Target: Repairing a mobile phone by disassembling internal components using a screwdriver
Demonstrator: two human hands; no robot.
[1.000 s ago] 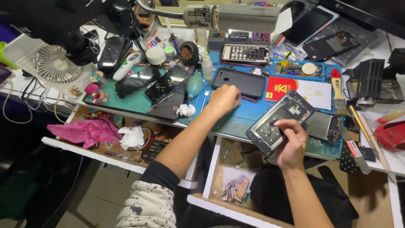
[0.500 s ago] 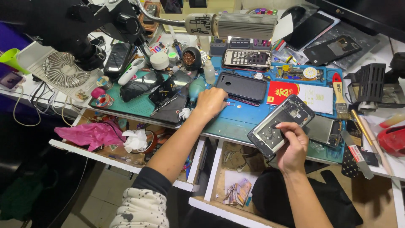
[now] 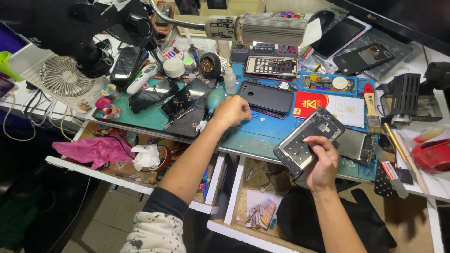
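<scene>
**Left hand shifts across the mat, phone frame held steady**

Slid a little along the blue mat (image 3: 262, 140) since a moment ago, left hand (image 3: 232, 111) now curled, fingers closed over the mat just beside the dark phone back (image 3: 266, 97); whether anything sits pinched inside, cannot tell. Further left: white fan (image 3: 61, 77), pink cloth (image 3: 93, 149) in the open drawer, cracked screens (image 3: 180, 105) on green matting. Moving right: right hand (image 3: 321, 164) gripping the bare phone frame (image 3: 308, 139), tilted, above the mat's near edge. Far right, brush (image 3: 371, 105) and red lid (image 3: 433, 156).
</scene>
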